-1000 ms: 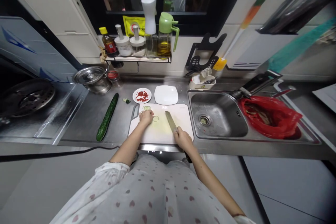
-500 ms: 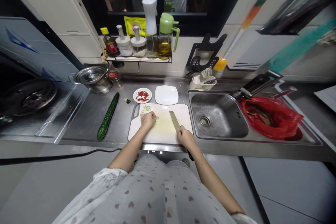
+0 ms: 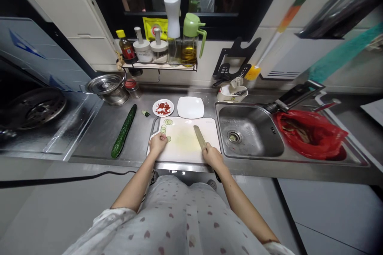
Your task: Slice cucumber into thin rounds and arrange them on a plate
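Note:
My left hand [image 3: 157,144] is at the left part of the white cutting board [image 3: 185,151], its fingers pinched on a thin cucumber slice [image 3: 168,139]. Just above it, more cucumber slices [image 3: 168,122] lie on the board in two small groups. Closed round a kitchen knife [image 3: 199,136], my right hand [image 3: 213,155] rests at the board's right side; the blade points away and to the left, with its handle mostly hidden by the hand. Left of the board lies a whole cucumber [image 3: 124,131], and a cut cucumber end [image 3: 145,113] sits near it.
Behind the board stand a small plate of chopped red pieces [image 3: 163,108] and a white square plate [image 3: 190,107]. To the right is the sink [image 3: 251,127] with a red plastic bag [image 3: 311,133]. A steel pot [image 3: 108,89] and a spice rack [image 3: 161,66] are at the back.
My left hand has moved left and slightly toward me across the board, carrying the cucumber slice. The right hand and knife have stayed nearly in place.

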`<state>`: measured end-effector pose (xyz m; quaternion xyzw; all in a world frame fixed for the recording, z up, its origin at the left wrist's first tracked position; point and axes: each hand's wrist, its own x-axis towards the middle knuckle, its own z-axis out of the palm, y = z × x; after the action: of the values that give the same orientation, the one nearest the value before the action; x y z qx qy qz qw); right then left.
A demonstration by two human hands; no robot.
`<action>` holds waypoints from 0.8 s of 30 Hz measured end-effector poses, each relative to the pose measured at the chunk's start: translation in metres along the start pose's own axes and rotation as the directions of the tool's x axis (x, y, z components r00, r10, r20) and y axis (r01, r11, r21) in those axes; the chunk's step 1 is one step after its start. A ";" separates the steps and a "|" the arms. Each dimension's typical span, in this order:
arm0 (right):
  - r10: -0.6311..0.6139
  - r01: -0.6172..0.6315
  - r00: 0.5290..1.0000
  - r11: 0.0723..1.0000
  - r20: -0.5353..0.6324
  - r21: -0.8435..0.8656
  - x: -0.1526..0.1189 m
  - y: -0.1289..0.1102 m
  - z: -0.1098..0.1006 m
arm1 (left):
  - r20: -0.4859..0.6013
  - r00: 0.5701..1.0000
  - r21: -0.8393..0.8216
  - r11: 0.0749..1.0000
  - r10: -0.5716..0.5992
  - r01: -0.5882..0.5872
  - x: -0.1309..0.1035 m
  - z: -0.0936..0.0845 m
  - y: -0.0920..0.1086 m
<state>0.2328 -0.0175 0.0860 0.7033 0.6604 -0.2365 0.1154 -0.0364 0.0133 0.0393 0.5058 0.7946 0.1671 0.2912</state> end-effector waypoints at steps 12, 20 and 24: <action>0.009 -0.009 1.000 1.000 -0.001 -0.003 0.004 0.001 0.005 | -0.081 0.996 0.171 0.984 -0.036 0.050 0.010 -0.019 -0.009; 0.002 -0.002 1.000 1.000 0.014 -0.004 0.004 -0.001 0.003 | -0.138 0.990 0.135 0.991 0.031 -0.012 0.017 -0.011 0.004; 0.000 0.001 0.999 1.000 0.033 -0.013 0.004 -0.002 0.000 | -0.134 0.988 0.124 0.990 0.078 -0.061 0.029 -0.005 0.023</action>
<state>0.2305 -0.0138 0.0841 0.6983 0.6601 -0.2441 0.1308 -0.0321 0.0495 0.0479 0.5369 0.8034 0.1640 0.1986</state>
